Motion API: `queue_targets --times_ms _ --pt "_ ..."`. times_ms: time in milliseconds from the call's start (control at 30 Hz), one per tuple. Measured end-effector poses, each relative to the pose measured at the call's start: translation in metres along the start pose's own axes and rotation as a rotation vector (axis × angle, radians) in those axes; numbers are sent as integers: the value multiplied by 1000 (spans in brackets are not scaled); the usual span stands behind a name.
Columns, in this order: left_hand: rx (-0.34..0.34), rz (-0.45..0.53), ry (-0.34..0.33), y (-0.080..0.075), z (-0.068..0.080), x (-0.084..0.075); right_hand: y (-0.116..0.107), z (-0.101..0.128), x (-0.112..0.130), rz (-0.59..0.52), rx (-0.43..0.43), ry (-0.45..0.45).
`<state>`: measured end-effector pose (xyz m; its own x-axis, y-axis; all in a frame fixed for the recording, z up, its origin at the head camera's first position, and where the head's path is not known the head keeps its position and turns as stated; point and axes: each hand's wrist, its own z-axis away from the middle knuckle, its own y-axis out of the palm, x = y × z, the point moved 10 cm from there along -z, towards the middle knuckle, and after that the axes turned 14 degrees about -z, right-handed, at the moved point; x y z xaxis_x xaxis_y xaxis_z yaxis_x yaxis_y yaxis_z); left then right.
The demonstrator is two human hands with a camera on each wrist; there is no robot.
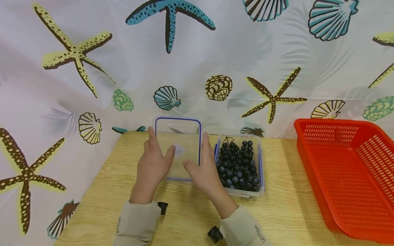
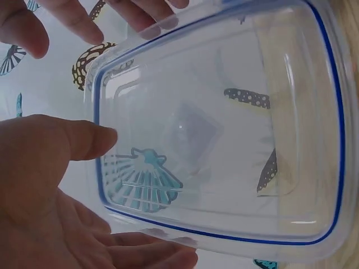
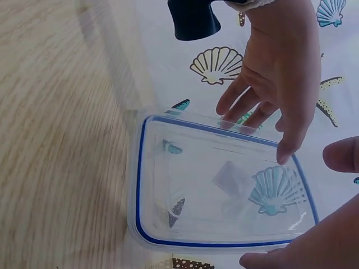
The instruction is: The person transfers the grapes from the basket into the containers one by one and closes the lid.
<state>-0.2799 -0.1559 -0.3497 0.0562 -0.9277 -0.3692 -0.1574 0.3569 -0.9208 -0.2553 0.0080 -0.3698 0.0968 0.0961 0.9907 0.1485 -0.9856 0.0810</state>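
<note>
A clear plastic lid with a blue seal (image 1: 181,119) is between my two hands, its seal side facing me. On its left edge is my left hand (image 1: 152,169), thumb over the rim and fingers (image 2: 146,255) along the outside. My right hand (image 1: 207,172) holds the opposite edge with its fingers (image 3: 261,259); its thumb (image 3: 342,155) stands off the rim. Just right of this hand, a clear box (image 1: 246,193) holds dark grapes (image 1: 237,167) on stems. Part of the box's left side is hidden by the right hand.
A red plastic basket (image 1: 332,171) stands on the right of the wooden table (image 1: 191,218). Behind the table hangs a white cloth (image 1: 191,68) printed with starfish and shells. It also runs down the left side.
</note>
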Motion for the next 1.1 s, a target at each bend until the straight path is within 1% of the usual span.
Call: queue_targets --times_ms 100,233,333,500,600,733,833,967,1100 --pt "-32 63 -8 -4 -1 -2 -2 -1 0 -46 -2 12" --pt "-104 160 -19 -12 0 -1 -2 -3 3 -129 6 19" --pt "-163 260 -17 -17 1 2 -2 -4 4 -186 25 14" --pt "-243 432 37 -25 1 5 -2 -5 3 -287 32 34" --pt "-284 501 69 -29 2 6 -4 -5 1 -345 25 46" --pt "-347 578 71 -38 4 8 -6 -6 1 -430 14 33" --pt "-394 634 68 -44 6 12 -8 -6 3 -484 1 7" --pt "-419 700 58 -50 7 14 -9 -5 6 -511 -6 -17" --pt "-403 743 21 -49 7 15 -10 -4 8 -524 -8 -29"
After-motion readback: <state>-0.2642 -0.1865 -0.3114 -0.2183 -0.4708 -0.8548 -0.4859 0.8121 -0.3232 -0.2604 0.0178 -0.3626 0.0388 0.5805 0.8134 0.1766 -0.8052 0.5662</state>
